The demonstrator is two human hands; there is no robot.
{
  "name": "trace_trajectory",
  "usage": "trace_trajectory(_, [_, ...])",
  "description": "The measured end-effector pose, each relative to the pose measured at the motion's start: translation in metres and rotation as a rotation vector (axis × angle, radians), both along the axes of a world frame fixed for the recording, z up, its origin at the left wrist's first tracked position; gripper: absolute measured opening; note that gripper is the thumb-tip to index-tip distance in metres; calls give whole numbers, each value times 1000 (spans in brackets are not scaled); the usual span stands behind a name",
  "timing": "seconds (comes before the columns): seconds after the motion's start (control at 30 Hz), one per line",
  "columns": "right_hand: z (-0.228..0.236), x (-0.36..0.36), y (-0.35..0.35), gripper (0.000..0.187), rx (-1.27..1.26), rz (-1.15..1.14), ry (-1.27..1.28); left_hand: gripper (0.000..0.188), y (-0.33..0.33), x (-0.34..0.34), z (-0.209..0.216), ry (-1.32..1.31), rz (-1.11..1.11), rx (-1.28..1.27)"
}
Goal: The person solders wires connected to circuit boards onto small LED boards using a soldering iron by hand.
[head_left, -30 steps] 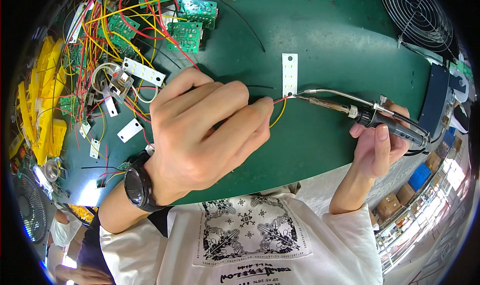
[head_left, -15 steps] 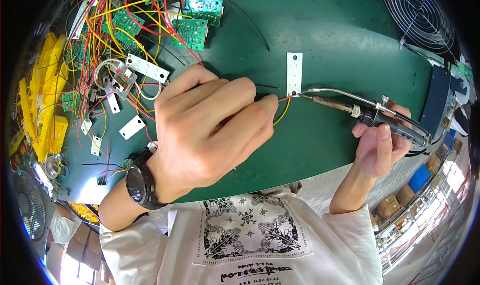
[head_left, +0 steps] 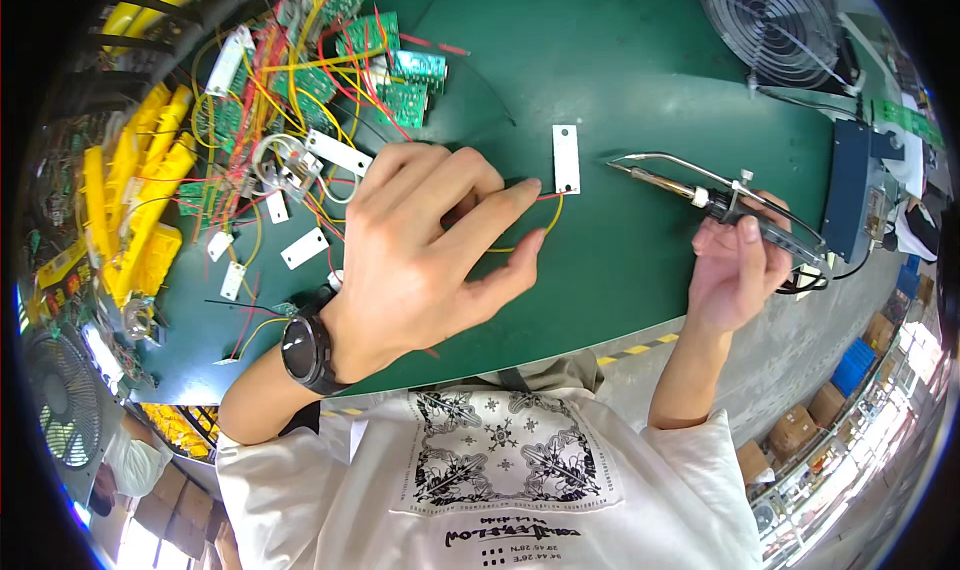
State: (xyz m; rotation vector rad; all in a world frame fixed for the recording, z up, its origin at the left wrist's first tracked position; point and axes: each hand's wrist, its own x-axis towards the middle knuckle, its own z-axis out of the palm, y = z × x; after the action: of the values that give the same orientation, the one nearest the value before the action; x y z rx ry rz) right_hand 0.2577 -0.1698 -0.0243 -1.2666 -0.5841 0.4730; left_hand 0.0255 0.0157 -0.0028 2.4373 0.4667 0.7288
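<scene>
A small white LED board (head_left: 566, 158) with a hole near each end lies on the green work surface (head_left: 620, 290). A red wire (head_left: 551, 197) and a yellow wire (head_left: 557, 222) run from its near end toward my left hand (head_left: 425, 245). That hand hovers left of the board, thumb and index finger spread apart, the red wire passing by the index fingertip. My right hand (head_left: 738, 275) grips a soldering iron (head_left: 722, 207) with a curved metal feed tube along it. The iron's tip points left, apart from the board.
Tangled wires and green circuit boards (head_left: 402, 104) crowd the far left, with loose white boards (head_left: 305, 248) nearer. Yellow plastic parts (head_left: 140, 210) pile at the left edge. A round-grilled fan (head_left: 768, 25) and dark blue box (head_left: 848, 190) stand at right.
The soldering iron's tip has drawn away from the LED board's wired end. My left thumb and index finger have parted from their pinch on the wire. The whole view has shifted slightly.
</scene>
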Motion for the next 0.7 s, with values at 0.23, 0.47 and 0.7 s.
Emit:
trace_trajectory(0.23, [-4,-3,5,26,53,-130,108,21,3,10,46,207,67,-141])
trace_trajectory(0.47, [-5,0,4,21,93,-141,125,34,6,17,47,465,-7,110])
trace_trajectory(0.7, [-10,1,3,21,127,-146,178,19,-6,-9,26,424,-140,121])
